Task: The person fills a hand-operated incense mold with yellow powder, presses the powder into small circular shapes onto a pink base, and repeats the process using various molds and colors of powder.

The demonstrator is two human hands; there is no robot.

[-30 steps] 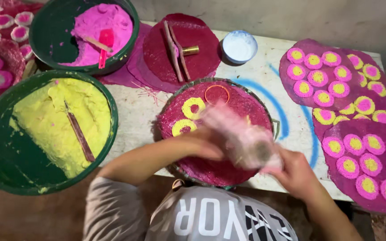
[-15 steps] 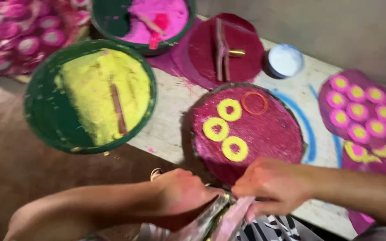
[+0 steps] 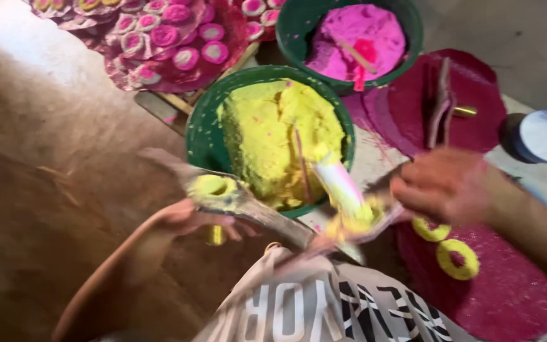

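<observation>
Over the rim of the green bowl of yellow paste [image 3: 267, 136], the left hand [image 3: 188, 218] grips a flat scraper [image 3: 248, 206] carrying a yellow ring [image 3: 213, 185]; the right hand [image 3: 441, 187] pinches a blurred tool. Keeping the blade level should save the ring's shape.

The round green plastic basin of yellow paste [image 3: 267, 133] stands at the near left edge of the pale work table [image 3: 375, 161]. Behind it, toward the far edge, stands the round green plastic basin of pink paste [image 3: 349, 38]. Left of both, past the table's edge, lies the sheet of small round pink-and-yellow moulded pieces [image 3: 172, 38]. Right of the basins lies the round dark red mat with a stick-like tool on it [image 3: 451, 101], and farther right the small round white-lidded tin [image 3: 542, 136]. At the near right corner lies the round magenta tray [image 3: 495, 285], with two yellow rings [image 3: 457, 258] on it.
</observation>
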